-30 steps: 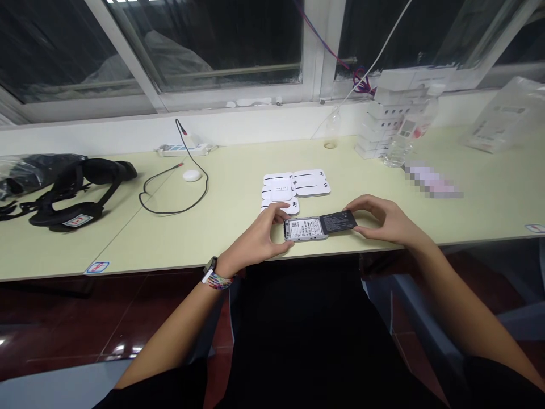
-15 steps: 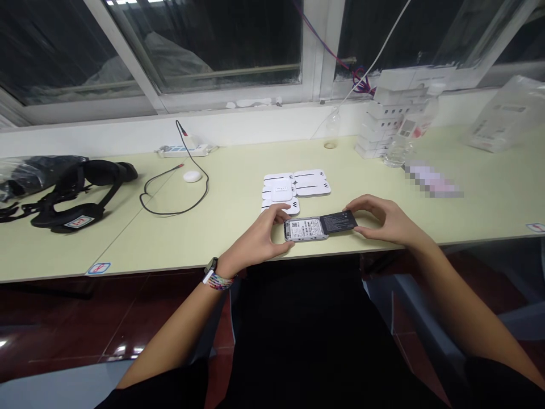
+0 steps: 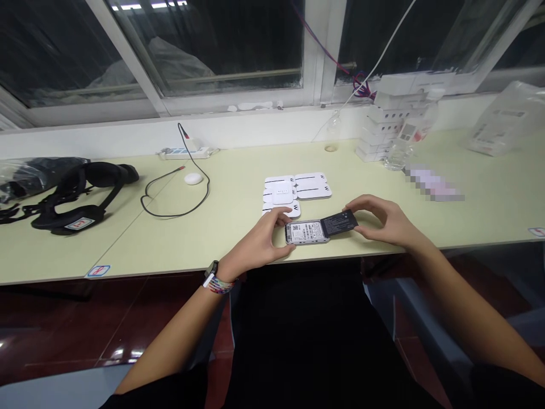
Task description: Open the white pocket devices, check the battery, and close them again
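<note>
My left hand (image 3: pixel 267 236) grips the left end of a small open device (image 3: pixel 307 232) with a silver rim and a white printed label inside, its kind unclear. Fingers are at its far edge, thumb at its near edge. In my right hand (image 3: pixel 381 220) a flat black battery (image 3: pixel 339 223) with fine print is pinched between thumb and fingers. The battery slants, its left edge at the right end of the device. Just beyond lie several white cards (image 3: pixel 313 185) marked W, with a white square piece (image 3: pixel 282 192) on top.
A black cable (image 3: pixel 208 187) loops around a white oval object (image 3: pixel 193 179). Black headset-like gear (image 3: pixel 80 196) lies at left. A power strip (image 3: pixel 186 153) is by the wall. White boxes (image 3: pixel 374 133), a clear bottle (image 3: pixel 400 147) and a plastic bag (image 3: pixel 502 122) stand at right.
The battery tilts slightly more against the device. Both hands keep their grips; the whole view has shifted a little.
</note>
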A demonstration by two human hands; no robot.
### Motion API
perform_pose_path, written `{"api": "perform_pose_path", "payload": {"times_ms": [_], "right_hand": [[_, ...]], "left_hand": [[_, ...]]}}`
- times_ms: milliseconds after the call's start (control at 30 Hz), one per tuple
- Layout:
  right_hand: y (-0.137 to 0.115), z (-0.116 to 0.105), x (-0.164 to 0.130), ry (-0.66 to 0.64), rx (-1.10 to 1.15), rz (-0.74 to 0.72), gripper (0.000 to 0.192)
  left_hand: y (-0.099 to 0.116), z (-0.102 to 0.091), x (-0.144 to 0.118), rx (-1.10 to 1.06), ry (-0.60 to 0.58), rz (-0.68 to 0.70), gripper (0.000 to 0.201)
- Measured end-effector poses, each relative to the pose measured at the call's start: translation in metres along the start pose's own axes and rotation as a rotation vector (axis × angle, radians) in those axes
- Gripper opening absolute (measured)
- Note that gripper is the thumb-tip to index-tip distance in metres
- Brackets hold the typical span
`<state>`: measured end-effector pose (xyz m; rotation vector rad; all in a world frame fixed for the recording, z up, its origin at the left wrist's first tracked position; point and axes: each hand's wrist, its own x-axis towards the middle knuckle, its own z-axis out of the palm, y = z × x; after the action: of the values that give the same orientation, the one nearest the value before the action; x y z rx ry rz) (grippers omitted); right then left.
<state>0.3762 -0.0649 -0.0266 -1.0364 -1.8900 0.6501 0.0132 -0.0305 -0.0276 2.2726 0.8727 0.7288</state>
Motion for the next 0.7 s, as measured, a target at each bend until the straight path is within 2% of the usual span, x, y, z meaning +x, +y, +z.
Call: {"api": "perform_pose_path", "payload": {"times_ms": [333,500,700], "right_hand": [[-0.025,0.005,0.035,-0.078,-0.052,-0.142,0.043],[-0.039,0.017,0.055,-0.150,-0.079,-0.213,0.044],[-0.055,0.043,0.083,-0.333,-0.181,-0.248,0.023]], "left_hand": [[0.001,0.000,0.000,0.014,-0.011,-0.007,0.073],[0.000,0.000,0.000,0.010,-0.002,-0.001,0.073],[0.000,0.000,0.001,0.006,0.001,-0.001,0.078]]}}
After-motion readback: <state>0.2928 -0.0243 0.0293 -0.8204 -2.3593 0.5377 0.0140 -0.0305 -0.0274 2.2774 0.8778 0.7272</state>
